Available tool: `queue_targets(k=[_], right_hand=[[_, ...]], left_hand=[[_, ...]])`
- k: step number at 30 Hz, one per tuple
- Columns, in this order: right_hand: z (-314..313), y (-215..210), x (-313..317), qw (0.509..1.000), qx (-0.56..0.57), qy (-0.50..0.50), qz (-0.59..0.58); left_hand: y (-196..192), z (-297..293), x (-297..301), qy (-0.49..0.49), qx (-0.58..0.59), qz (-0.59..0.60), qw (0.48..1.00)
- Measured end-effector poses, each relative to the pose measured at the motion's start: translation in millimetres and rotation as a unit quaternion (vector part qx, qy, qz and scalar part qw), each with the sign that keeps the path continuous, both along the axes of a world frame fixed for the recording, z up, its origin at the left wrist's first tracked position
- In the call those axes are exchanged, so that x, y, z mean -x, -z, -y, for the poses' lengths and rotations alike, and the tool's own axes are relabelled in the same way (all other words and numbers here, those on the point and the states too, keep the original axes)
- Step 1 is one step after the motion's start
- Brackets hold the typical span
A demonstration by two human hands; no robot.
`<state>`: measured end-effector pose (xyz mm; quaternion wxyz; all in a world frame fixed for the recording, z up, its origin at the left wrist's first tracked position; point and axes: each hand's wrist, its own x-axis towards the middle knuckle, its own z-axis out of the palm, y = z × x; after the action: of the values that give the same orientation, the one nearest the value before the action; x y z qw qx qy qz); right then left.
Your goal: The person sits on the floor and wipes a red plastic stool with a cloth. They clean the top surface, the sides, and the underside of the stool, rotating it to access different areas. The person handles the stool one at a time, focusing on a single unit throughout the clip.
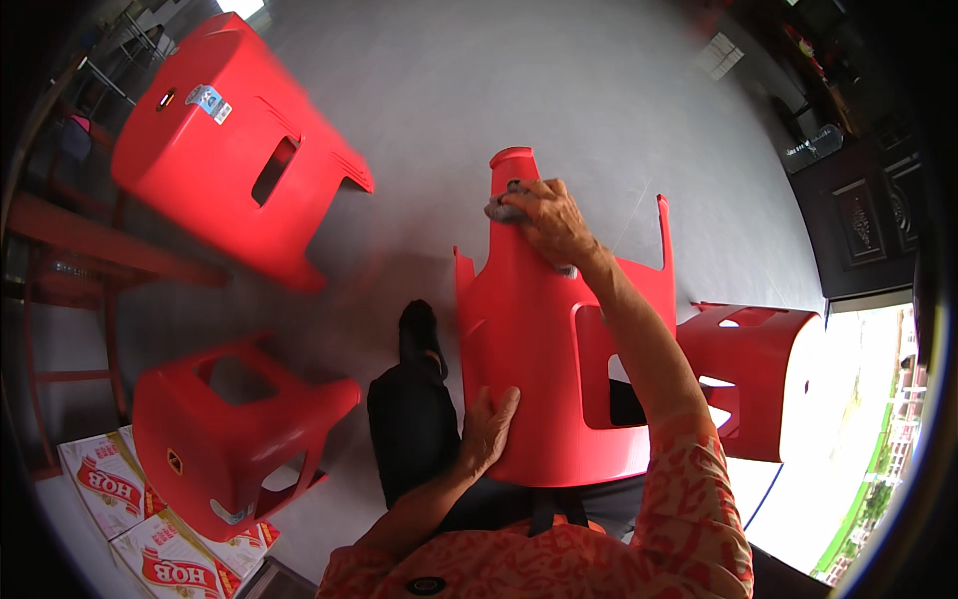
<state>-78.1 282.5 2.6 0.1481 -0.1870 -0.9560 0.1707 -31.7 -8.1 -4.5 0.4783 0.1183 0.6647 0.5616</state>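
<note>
"Cartons (pixel 105 479), white and red: where do they sit?"

"Well to the left of the middle stool (pixel 529 379), my landmark for everything, on the side nearer the person."

"And around them?"

"A smaller red stool (pixel 235 444) is just beside them, also left of the middle stool. Beyond it, farther from the person, a larger red stool (pixel 230 150) has its legs toward the middle stool and a blue-and-white sticker (pixel 209 103) on it."

"Closer in?"

"A dark trouser leg (pixel 409 424) and a black shoe (pixel 418 324), just left of the middle stool. Then the left hand (pixel 487 434), against that stool's left side with the thumb raised. Its other fingers are partly hidden, so I cannot tell whether they're apart or together."

"How does the middle stool lie?"

"On its side in front of the person, seat end nearest the body, legs pointing away."

"The other hand?"

"The right hand (pixel 549 220) has its fingers bent and clamped on a grey cloth (pixel 507 207), pressed to the middle stool's far left leg."

"Farther right?"

"Another red stool (pixel 768 364), just right of the middle stool, then a bright doorway (pixel 848 429)."
</note>
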Motion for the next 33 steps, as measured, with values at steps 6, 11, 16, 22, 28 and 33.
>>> queue_targets(k=[6,11,16,22,28,33], right_hand=[[-20,12,49,0.989,-0.133,0.016,0.063],[-3,-13,34,0.989,-0.029,-0.041,0.137],[38,-15,-18,0.995,-0.044,-0.092,0.004],[112,-47,-88,0.994,-0.042,-0.095,-0.019],[183,-71,-152,0.996,-0.023,-0.080,-0.011],[188,-65,-157,0.999,-0.036,-0.027,0.002]], left_hand=[[15,7,-5,-0.019,-0.056,0.034,0.998],[10,0,-2,0.014,-0.028,-0.033,0.999],[19,-1,-7,0.004,-0.008,-0.026,1.000],[10,-2,-7,-0.003,-0.057,-0.076,0.995],[7,1,-8,-0.041,-0.092,-0.006,0.995],[39,-2,-11,-0.073,-0.086,-0.045,0.993]])
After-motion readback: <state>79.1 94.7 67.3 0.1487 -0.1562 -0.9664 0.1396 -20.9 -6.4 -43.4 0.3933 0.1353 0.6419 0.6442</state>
